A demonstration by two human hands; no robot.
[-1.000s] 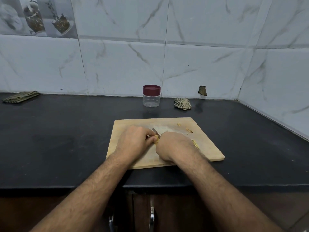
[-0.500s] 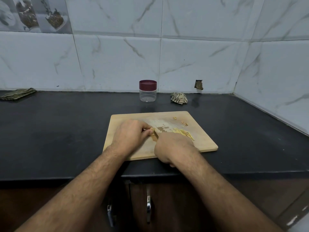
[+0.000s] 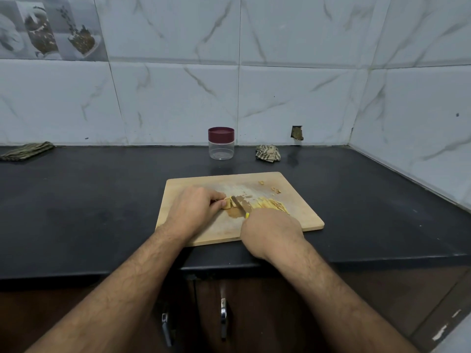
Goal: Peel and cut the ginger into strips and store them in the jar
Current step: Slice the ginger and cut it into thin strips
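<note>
Left hand (image 3: 196,210) pinching ginger (image 3: 227,203), right hand (image 3: 270,231) gripping knife (image 3: 239,205) (lidded jar (image 3: 221,143) behind)

A black countertop (image 3: 89,200) runs along a wall of white marble-pattern tiles (image 3: 293,98), and one decorated tile (image 3: 48,29) with pictures of food is in the upper left corner. A folded striped cloth (image 3: 26,150) lies at the far left near the wall, and a crumpled striped cloth (image 3: 268,153) lies below a small broken hole (image 3: 297,133) in the tiles. Below the counter edge there are brown cabinet doors (image 3: 254,314) with two metal handles (image 3: 223,317).
</note>
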